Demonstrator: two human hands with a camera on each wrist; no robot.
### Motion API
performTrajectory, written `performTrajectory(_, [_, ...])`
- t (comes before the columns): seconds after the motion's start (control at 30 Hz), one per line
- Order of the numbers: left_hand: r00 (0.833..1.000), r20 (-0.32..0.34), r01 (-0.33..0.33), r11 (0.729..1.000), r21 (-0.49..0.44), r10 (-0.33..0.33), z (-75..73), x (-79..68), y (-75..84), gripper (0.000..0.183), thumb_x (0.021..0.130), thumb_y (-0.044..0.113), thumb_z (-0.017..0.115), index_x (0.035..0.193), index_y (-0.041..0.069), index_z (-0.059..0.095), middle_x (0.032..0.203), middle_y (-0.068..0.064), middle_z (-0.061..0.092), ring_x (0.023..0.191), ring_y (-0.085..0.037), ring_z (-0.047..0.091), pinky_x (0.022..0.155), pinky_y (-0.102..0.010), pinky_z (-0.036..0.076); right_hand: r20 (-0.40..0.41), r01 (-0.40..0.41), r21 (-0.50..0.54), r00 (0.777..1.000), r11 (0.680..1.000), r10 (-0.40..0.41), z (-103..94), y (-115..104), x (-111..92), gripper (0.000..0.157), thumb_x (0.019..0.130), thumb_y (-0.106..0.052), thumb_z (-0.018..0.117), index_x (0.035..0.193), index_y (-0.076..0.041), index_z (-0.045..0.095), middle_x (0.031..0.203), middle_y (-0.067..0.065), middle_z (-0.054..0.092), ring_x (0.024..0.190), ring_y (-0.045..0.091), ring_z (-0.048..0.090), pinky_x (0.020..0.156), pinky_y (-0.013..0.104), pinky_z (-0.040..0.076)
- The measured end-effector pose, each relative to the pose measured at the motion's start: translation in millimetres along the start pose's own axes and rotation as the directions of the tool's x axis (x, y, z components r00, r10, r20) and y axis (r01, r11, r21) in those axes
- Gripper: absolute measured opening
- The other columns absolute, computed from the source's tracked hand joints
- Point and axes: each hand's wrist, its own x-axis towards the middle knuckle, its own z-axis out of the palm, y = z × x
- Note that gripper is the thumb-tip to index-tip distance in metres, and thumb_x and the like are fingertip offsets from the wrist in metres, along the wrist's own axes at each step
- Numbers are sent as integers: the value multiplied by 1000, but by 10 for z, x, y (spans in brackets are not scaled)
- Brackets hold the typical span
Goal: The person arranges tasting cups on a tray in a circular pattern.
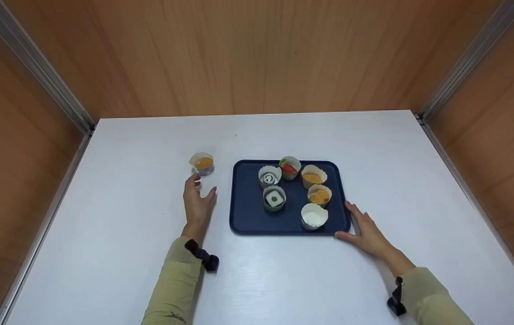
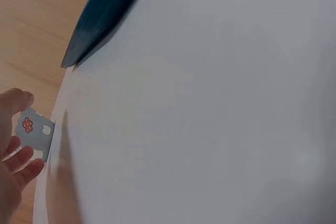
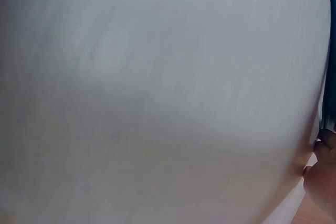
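Observation:
A paper baking cup (image 1: pixel 204 170) with orange contents stands left of the navy tray (image 1: pixel 247 216). My left hand (image 1: pixel 198 205) is just in front of this cup, thumb and fingers spread apart. In the left wrist view, the same cup (image 2: pixel 35 129) shows a red flower and a small white animal print, and the left hand (image 2: pixel 13 156) overlaps it. At the tray's front right corner is my right hand (image 1: pixel 367 234), its fingertips at the right edge and its thumb by the corner. Only part of the right hand (image 3: pixel 323 177) shows in the right wrist view.
On the tray's left stand a cup with a silvery round piece (image 1: pixel 269 177) and one with a white block (image 1: pixel 274 198). A cup with red contents (image 1: pixel 289 168), two orange-filled cups (image 1: pixel 314 177) and a white-looking cup (image 1: pixel 314 216) stand to the right. Wooden panels (image 1: pixel 257 58) enclose the white table (image 1: pixel 126 203).

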Motion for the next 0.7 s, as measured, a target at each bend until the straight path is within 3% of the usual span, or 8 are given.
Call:
performTrajectory(0.33, [996,-15,89,993,75,-88,-13,193,29,66,77,12,68,131,7,30,130,-9,35,118,-22,37,97,-30,32,11,-19,1,1000,1000,19,-9,-13,-8,91,72,-48,67,141,-10,20,141,23,22,128,37,17,104,50,7])
performTrajectory(0.7, [999,-26,49,991,123,-46,-9,375,35,76,74,10,71,133,4,25,132,-13,30,126,-25,26,103,-30,22,4,10,-15,1000,1000,-10,-13,-21,4,91,72,-47,67,140,-6,22,140,22,25,128,34,20,104,47,8])
